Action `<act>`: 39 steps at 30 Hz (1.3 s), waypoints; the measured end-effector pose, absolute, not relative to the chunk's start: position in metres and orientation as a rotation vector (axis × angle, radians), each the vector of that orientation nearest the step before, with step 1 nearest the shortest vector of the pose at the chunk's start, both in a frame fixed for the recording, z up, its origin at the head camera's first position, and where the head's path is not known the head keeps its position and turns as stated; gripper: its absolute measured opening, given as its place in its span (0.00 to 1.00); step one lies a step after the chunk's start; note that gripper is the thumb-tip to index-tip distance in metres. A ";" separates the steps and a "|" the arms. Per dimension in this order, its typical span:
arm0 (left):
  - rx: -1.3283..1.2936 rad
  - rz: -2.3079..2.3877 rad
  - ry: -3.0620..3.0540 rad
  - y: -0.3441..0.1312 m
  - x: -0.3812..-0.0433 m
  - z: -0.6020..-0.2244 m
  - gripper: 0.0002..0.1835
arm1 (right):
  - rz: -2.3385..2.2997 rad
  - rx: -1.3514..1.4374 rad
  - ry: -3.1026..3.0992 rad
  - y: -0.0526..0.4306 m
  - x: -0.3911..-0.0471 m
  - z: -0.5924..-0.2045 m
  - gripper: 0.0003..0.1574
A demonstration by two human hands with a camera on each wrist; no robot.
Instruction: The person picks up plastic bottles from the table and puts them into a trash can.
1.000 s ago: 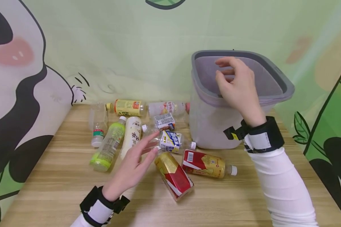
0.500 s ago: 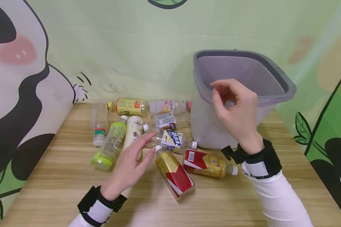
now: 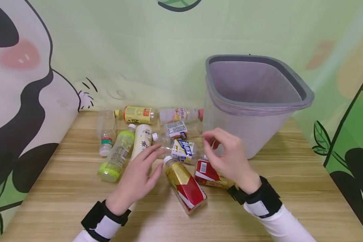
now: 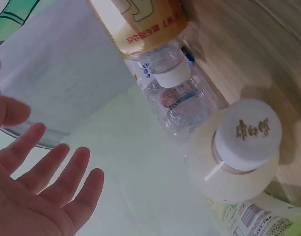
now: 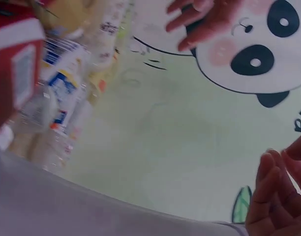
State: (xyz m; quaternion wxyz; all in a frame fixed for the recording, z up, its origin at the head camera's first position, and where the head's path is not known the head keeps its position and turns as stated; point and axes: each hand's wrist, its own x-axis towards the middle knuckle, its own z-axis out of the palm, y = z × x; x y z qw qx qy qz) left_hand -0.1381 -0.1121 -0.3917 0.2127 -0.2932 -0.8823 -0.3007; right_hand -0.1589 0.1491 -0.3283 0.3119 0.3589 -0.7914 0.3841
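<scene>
From my remote station I record the following; the left hand [image 3: 136, 176] is spread with its fingers relaxed and its palm bare, above the white bottle [image 3: 143, 137]; in the left wrist view it has hold of nothing. The right hand [image 3: 230, 156] is loosely bent, thumb close to the fingertips, with nothing that I can see between them; it is in front of the bin [image 3: 242, 122] and partly hides the second red-and-gold bottle [image 3: 210, 174]; I cannot tell whether it touches that bottle. The front red-and-gold bottle [image 3: 186, 186] lies on the wooden table [image 3: 57, 198] between the hands, its white cap pointing away from the person; behind it lies a clear bottle with a blue-and-white label [image 3: 183, 150]; the green bottle [image 3: 118, 154] lies just left of the white one; the bin stands at the back right.
</scene>
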 end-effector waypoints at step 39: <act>-0.827 -0.574 -2.622 -0.115 -0.132 -0.411 0.23 | 0.442 0.956 -2.750 0.109 -0.114 -0.431 0.45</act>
